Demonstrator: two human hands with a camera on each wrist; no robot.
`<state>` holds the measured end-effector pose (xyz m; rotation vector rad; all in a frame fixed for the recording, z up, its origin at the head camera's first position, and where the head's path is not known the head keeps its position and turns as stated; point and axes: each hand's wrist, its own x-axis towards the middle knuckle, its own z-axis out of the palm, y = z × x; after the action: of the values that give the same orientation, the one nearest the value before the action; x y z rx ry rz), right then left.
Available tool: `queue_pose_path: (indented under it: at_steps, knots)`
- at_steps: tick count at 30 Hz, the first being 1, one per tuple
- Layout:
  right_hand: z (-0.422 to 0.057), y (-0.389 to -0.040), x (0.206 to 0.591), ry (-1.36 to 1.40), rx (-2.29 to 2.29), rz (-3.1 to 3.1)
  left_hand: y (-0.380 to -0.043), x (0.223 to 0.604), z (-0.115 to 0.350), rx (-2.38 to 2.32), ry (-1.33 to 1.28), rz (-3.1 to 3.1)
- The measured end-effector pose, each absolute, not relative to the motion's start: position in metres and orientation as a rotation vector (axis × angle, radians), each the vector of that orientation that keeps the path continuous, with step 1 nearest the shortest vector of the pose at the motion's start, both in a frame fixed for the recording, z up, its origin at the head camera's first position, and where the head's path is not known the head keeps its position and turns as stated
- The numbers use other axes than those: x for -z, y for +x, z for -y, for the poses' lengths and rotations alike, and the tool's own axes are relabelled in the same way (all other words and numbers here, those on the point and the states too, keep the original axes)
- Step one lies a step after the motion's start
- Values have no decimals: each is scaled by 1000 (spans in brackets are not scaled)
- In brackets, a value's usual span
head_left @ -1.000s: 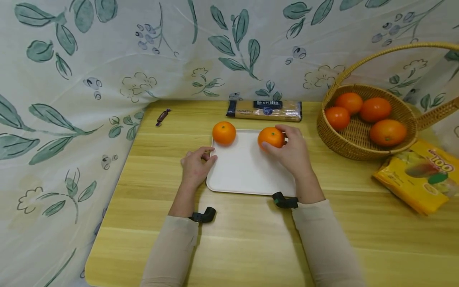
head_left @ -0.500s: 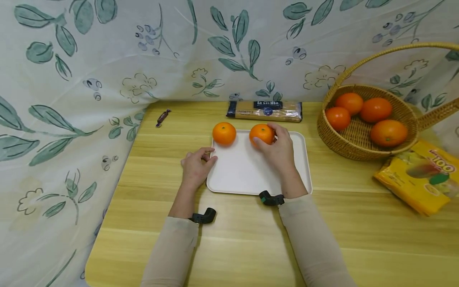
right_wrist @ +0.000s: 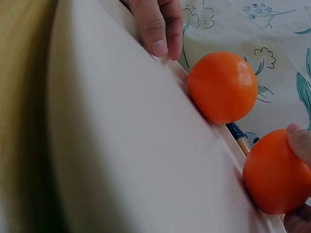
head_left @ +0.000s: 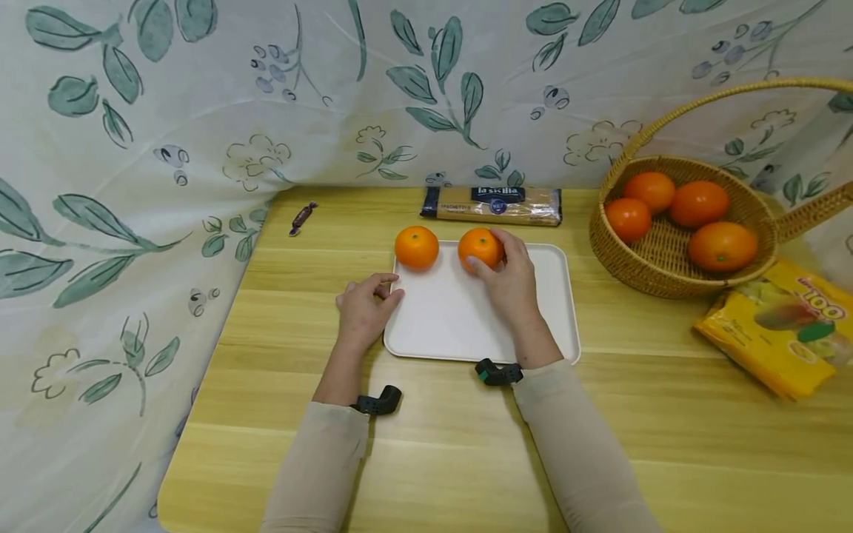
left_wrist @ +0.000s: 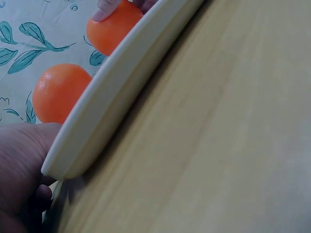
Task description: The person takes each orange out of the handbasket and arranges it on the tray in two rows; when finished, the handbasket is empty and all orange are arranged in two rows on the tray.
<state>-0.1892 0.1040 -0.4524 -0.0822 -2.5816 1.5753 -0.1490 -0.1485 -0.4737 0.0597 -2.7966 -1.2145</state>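
Note:
My right hand [head_left: 513, 285] grips an orange [head_left: 480, 249] at the back of a white rectangular tray [head_left: 446, 318]. Thumb and fingers hold its right side, and in the right wrist view the orange [right_wrist: 277, 172] sits low against the tray. A second orange [head_left: 416, 248] rests at the tray's back left corner, a small gap from the first. At the left edge, my left hand [head_left: 364, 309] holds the tray's rim, thumb and forefinger at the edge. The left wrist view has this hand [left_wrist: 22, 165] at the near end of the raised rim [left_wrist: 112, 92].
Behind the tray lies a spaghetti packet [head_left: 493, 206]. A wicker basket [head_left: 673, 277] with several orange-red fruits stands at the back right, its tall handle arching over. Beside it is a yellow snack bag [head_left: 780, 326]. A wrapped candy [head_left: 303, 219] lies back left, near the floral cloth [head_left: 346, 96].
My right hand has moved left across the tray with its orange, bringing it nearer the other orange. The left hand and tray have stayed put.

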Motion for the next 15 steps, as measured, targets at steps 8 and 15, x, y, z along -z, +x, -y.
queue_pose_path:
  at_steps: [8,15]
  knots:
    - [-103,-190,453,-103,-1593,2592,-149,474,149,1214,64,2796]
    - [-103,-190,452,-131,-1602,2586,-149,474,149,1215,67,2799]
